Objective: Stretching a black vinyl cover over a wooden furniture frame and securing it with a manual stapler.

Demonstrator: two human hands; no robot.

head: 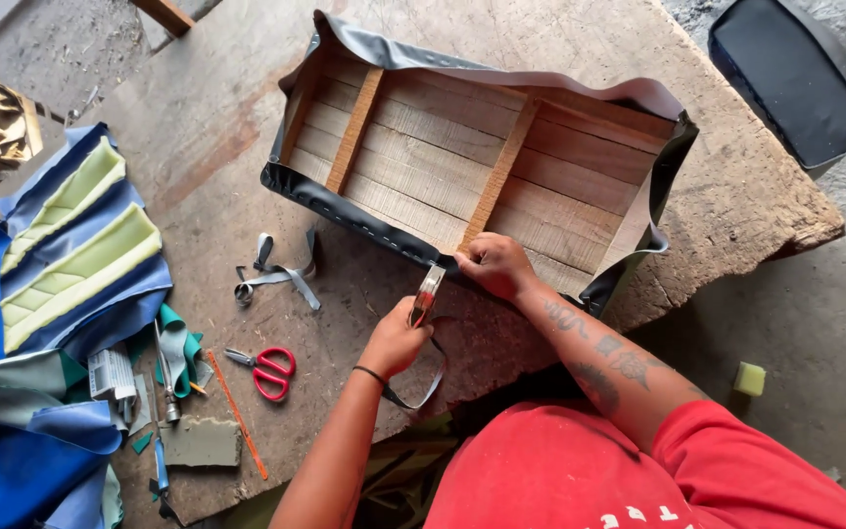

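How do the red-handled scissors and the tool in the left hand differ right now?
The red-handled scissors lie flat and untouched on the table; the metal tool is gripped upright in the left hand, tip at the frame's edge by the right hand. Both sit over the table.

A slatted wooden seat frame (482, 162), underside up, lies flat on the worn wooden desk (247, 127), wrapped in dark grey vinyl cover (364, 217) folded over its edges. A small metal staple tool (426, 296) stands tilted, its nose at the frame's near edge. A loose grey vinyl strip (430, 377) curls below it.
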